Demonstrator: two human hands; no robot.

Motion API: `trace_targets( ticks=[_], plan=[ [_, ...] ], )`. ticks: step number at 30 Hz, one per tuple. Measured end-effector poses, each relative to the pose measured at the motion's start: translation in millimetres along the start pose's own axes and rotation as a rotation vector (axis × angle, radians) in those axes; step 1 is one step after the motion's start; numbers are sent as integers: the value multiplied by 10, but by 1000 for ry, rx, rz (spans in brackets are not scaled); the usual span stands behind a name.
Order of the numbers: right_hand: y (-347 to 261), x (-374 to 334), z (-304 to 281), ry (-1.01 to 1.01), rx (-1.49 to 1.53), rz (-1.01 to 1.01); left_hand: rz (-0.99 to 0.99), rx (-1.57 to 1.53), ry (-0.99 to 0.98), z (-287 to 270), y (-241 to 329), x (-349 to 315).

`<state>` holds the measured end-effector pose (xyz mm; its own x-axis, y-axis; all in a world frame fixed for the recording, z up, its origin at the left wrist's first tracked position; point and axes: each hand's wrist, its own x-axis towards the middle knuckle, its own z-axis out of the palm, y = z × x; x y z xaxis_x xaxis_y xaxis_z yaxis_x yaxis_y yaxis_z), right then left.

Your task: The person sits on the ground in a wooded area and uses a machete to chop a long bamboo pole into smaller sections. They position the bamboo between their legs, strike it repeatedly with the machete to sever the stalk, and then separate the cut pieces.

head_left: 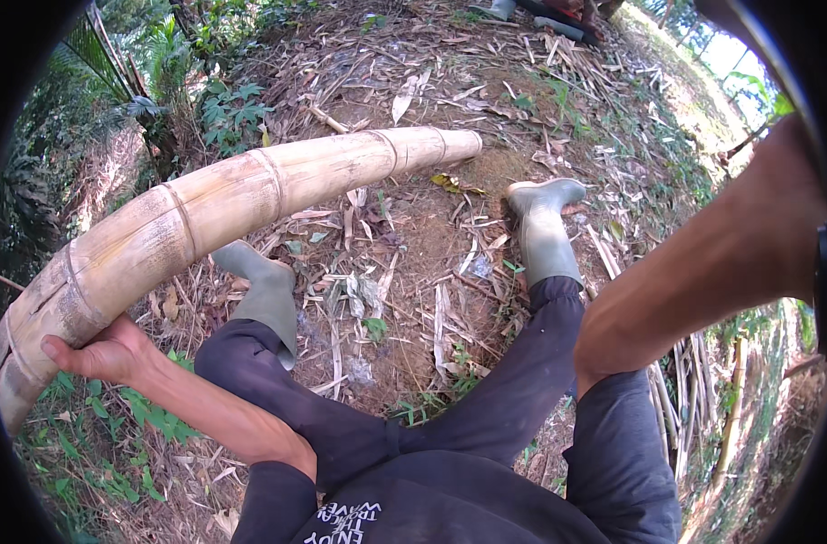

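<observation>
A thick, pale yellow bamboo pole (250, 195) runs from the lower left up to the middle of the picture, its far end resting near the ground. My left hand (101, 352) grips the near end from below, fingers curled around it. My right forearm (703, 263) reaches out to the right edge with a dark band at the wrist; the hand itself lies beyond the rim. I stand in grey-green rubber boots, the left boot (264, 290) right under the pole and the right boot (545, 227) to the right of its far end.
The sloping ground (413, 263) is brown earth strewn with dry bamboo sheaths and splinters. Green plants (232, 113) grow at the upper left and grass at the lower left. Thin cut bamboo sticks (699, 399) lie at the right. Grey and red objects (540, 11) show at the top edge.
</observation>
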<state>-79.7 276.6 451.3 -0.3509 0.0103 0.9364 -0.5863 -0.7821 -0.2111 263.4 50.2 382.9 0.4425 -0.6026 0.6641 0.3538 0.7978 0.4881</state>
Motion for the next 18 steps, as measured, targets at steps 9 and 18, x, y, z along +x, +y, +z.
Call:
trace_targets(
  ticks=[9, 18],
  plan=[
    [1140, -3059, -921, -641, -899, 1274, 0, -18, -62, -31, 67, -70],
    [1117, -3131, -477, -392, -817, 1380, -43, 21, 39, 290, 316, -107]
  ],
)
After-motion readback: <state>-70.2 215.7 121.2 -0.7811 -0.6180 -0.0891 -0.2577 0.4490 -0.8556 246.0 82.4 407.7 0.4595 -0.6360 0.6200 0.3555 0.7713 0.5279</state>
